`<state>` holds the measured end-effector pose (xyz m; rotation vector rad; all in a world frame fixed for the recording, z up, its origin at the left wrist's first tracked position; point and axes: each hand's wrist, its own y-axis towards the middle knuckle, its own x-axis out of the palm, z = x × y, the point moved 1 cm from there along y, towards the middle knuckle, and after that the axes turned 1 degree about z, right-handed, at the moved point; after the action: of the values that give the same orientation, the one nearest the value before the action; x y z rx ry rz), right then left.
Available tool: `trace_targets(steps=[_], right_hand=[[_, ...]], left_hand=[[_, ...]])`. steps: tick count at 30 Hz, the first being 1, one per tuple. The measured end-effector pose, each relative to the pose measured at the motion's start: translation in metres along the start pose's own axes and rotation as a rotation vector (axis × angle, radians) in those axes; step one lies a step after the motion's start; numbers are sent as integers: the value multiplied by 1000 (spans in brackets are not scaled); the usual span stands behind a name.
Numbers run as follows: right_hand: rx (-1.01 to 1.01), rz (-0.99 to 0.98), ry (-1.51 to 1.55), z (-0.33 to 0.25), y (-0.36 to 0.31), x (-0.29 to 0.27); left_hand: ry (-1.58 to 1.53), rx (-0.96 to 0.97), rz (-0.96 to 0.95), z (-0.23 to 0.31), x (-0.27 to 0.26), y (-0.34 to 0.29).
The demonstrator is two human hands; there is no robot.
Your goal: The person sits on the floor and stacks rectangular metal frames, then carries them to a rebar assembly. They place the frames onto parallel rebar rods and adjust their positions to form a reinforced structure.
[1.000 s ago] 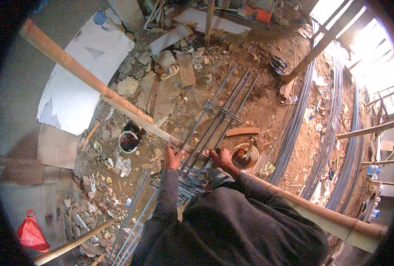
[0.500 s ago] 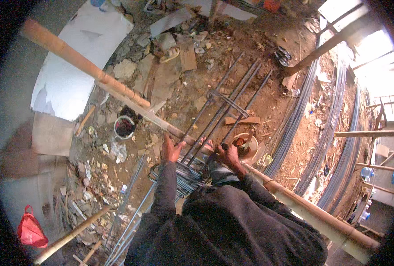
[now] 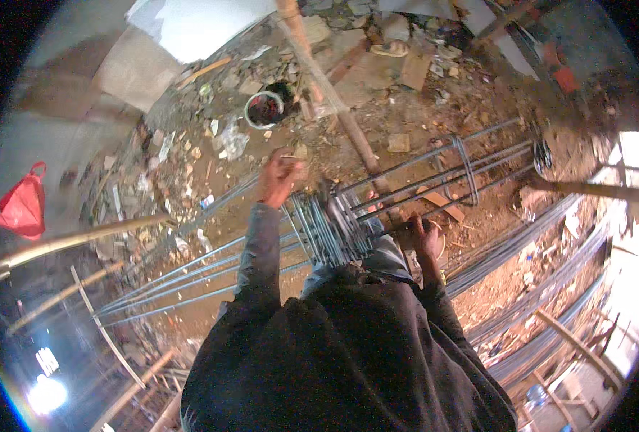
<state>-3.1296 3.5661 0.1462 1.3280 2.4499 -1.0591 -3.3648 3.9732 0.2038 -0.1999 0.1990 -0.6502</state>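
A rebar cage lies in front of me, its long ribbed bars (image 3: 445, 180) running off to the far right. One square stirrup (image 3: 470, 173) stands around the bars at the far part. Nearer my body, many steel stirrups (image 3: 323, 230) are bunched together on the bars. Left of this bunch, my left hand (image 3: 283, 176) is raised, its fingers bent and smeared by motion. My right hand (image 3: 427, 241) is closed beside the nearest bar, with something dark at its fingers that I cannot make out.
A wooden pole (image 3: 359, 140) crosses beneath the bars. A bucket (image 3: 264, 109) with dark contents stands at the far left amid rubble. Bundles of long rebar (image 3: 510, 241) lie on the right. A red bag (image 3: 24, 205) is at the left, near bamboo poles (image 3: 96, 234).
My view has turned left, so the cage now points rightward. My left hand has come off the pole area and lifted beside the stirrups. My right hand stays near the bar.
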Motion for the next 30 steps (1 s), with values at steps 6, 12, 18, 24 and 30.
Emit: trace_targets(steps=[6,12,18,24,30], right_hand=[[-419,94,-863,66,29,1],[-252,149,-604,68,30,2],[-182,297,27,-28,-20,15],[-265,227,-599,-17,-14,6],[-283,507,-192,8,-15,24]], left_hand=[[405,31,538,-44,-123,-127],[126,-344,470,-89,-60,-223],[242,-148,461,-91,21,-223],[93,-231,397,-91,41,-215],[381,15,421,-101,36,-225]])
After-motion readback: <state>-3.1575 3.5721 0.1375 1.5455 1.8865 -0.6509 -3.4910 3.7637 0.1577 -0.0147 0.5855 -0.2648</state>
